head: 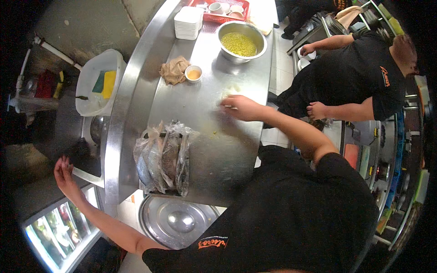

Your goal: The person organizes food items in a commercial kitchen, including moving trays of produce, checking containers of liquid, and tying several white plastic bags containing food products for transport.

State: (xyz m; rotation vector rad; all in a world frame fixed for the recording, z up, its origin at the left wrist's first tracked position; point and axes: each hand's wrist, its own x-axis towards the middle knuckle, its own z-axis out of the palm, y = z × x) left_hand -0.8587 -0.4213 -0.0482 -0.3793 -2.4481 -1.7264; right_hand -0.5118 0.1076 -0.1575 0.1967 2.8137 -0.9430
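My left hand [64,172] reaches out at the far left, fingers loosely apart, holding nothing. On the steel counter [215,170], my right hand [244,107] is low over the surface with curled fingers; a small pale thing shows at them, too blurred to tell whether it is held. Just beyond lies a pale wet smear [232,88]. A white ramekin [193,74] of orange sauce stands beside a crumpled brown cloth [174,70]. Farther back is a steel bowl [241,42] of yellow-green kernels or peas in liquid. Plastic-wrapped fish [160,160] lie in a dark tray nearer me.
Stacked white dishes [187,24] and a red basket [223,17] of cups stand at the back. Left are a white tub [99,85] with sponges and a lit display fridge [61,228]. A large round steel lid [179,220] lies below the counter end. A co-worker [351,78] stands right.
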